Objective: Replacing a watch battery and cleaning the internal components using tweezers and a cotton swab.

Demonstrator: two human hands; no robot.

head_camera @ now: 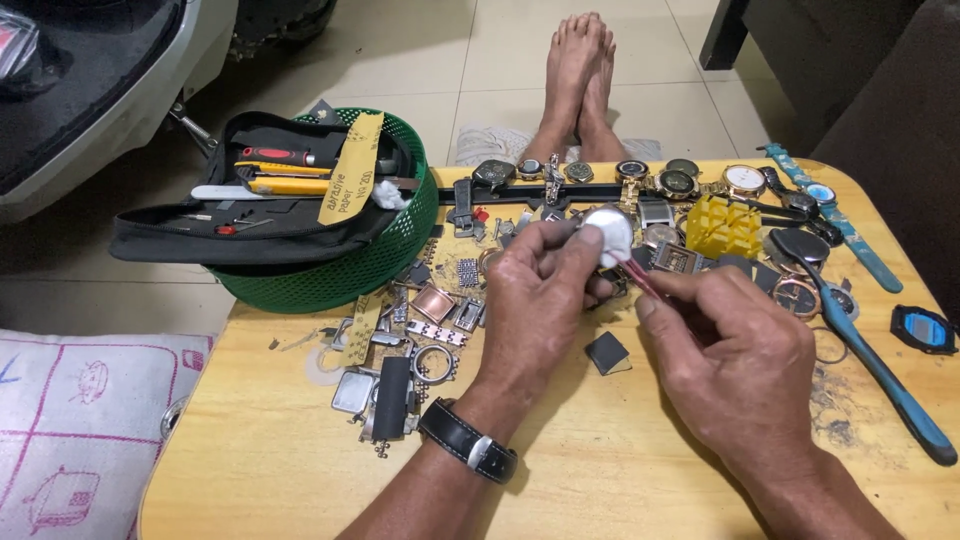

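Watch case [608, 232] pinched in left hand [535, 300] grip; right hand [735, 355] grip closed on red-handled tool [645, 283].

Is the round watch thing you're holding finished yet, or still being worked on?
Still being worked on. Done: many watch parts lie taken apart on the wooden table. In hand: the left hand holds a round watch case while the right hand pokes it with a thin red tool. Left: whole watches wait in a row.
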